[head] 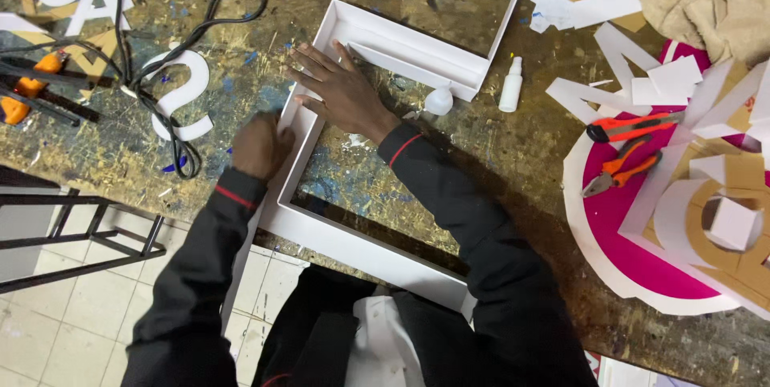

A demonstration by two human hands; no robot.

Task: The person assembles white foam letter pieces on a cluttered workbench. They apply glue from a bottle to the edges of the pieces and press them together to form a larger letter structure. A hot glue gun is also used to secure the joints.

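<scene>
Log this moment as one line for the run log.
left hand: gripping white frame side wall from outside | right hand: flat against wall's inner face | glue bottle: upright nearby | utility knife: untouched

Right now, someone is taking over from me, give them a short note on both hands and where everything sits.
Left hand presses the outer side of the white frame piece's left wall. Right hand lies flat, fingers spread, on the inner side. Glue bottle lies on the workbench just right of the frame; a second one is beside it. Orange utility knife and pliers rest on the pink disc. Whether the wall is fixed cannot be told.
</scene>
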